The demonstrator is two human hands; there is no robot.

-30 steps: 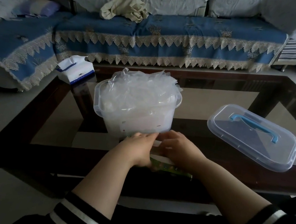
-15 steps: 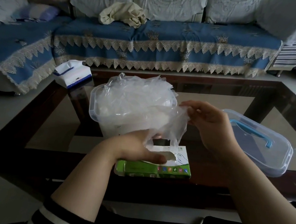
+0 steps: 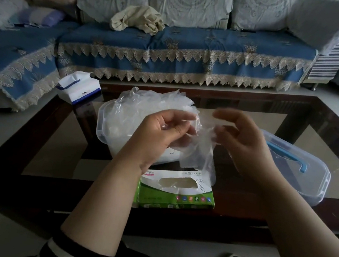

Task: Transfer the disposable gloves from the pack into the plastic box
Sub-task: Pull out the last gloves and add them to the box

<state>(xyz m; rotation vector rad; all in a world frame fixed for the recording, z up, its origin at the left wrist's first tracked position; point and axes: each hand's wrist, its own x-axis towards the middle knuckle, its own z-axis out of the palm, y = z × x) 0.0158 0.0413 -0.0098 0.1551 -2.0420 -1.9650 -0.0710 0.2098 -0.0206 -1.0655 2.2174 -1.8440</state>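
From the head camera, both forearms reached forward from striped sleeve cuffs and met above the middle of the glass surface (image 3: 327, 138). The left hand (image 3: 158, 135) was raised palm-up, its fingers (image 3: 178, 119) curled inward and pinching a thin clear glove (image 3: 201, 153). The right hand (image 3: 243, 143) was held at about the same height, just beside the left, with its back toward the camera; its fingers (image 3: 227, 115) were bent and blurred at the tips, and appeared to hold the glove's other edge, though the exact grip could not be made out. The glove hung between the two hands, its lower end trailing down to the torn slot in the top of the green and white pack (image 3: 176, 192), which lay flat at the near edge of the surface. Directly behind the hands stood the clear plastic box (image 3: 107, 125), open, with a heap of gloves (image 3: 157, 102) piled above its rim. The box's lid (image 3: 302, 176), clear with a blue handle, lay to the right, partly hidden by the right wrist. A white and blue tissue pack (image 3: 80, 88) sat at the far left corner. Beyond the surface ran a sofa (image 3: 220, 48) with a blue lace-trimmed cover and a crumpled beige cloth (image 3: 138, 19) on its seat.
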